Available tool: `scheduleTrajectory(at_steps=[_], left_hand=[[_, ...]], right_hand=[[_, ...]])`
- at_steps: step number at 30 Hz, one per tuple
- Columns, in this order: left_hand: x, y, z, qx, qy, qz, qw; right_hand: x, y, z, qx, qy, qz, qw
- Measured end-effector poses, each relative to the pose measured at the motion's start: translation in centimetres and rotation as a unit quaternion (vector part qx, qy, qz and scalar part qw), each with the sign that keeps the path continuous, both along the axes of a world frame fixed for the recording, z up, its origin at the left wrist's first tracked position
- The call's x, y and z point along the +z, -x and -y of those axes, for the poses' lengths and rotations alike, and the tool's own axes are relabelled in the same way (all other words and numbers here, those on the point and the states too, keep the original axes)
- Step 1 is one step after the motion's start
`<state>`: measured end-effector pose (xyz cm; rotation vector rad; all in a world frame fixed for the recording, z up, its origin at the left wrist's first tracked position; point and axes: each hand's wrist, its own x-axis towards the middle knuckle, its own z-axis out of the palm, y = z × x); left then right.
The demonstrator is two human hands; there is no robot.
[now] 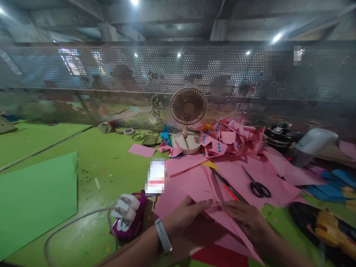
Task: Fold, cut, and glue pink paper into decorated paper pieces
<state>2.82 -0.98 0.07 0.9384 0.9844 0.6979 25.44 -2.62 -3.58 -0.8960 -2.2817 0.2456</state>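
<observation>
Two hands are recorded at work low in the frame, on a green table (94,159). Well to the left of the left grip, a green sheet (36,200) is laid flat, apart from the work. Just left of that grip, a purple plug block (130,222) with white plugs is set beside the wrist, its cable trailing away to the left.

The left hand (189,214) is laid palm-down on a folded pink sheet (222,226). Its fingers are stretched out and pressed together, flat on the paper rather than pinching it; it is judged that the fold is being held down against the table.

The pink sheet lies between and beneath both grips and is drawn to a long point.

The right hand (247,218) is also laid palm-down on it, fingertips nearly meeting those of the left. Whether an edge is nipped beneath them cannot be told.

Just beyond the right grip, a black stick (226,184) and scissors (259,187) are left on loose pink paper, presumably within reach. Farther beyond both grips, a small fan (188,111) and a heap of folded pink pieces (230,139) are noted.
</observation>
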Motion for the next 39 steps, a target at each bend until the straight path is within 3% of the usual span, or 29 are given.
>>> scheduleTrajectory(at_steps=[7, 11, 25, 32, 35, 39], left_hand=[[0.7, -1.2, 0.4, 0.064, 0.007, 0.047, 0.997], [0.8, -1.0, 0.3, 0.067, -0.005, 0.051, 0.996], [0.5, -0.4, -0.5, 0.131, 0.039, -0.005, 0.991], [-1.7, -0.3, -1.0, 0.153, 0.053, -0.024, 0.987], [-1.3, 0.1, -1.3, 0.169, -0.019, -0.038, 0.985], [0.5, 0.8, -1.3, 0.186, -0.241, -0.068, 0.95]], right_hand=[[0.0, 0.2, -0.1, -0.011, -0.024, 0.034, 0.999], [0.3, 0.2, 0.1, -0.028, -0.016, 0.055, 0.998], [2.2, 0.7, 0.9, 0.038, -0.009, 0.082, 0.996], [1.5, 0.5, 0.8, 0.035, -0.031, 0.06, 0.997], [1.0, 0.4, 0.6, 0.031, -0.038, 0.054, 0.997], [0.8, 0.5, 0.6, 0.041, -0.013, 0.055, 0.998]])
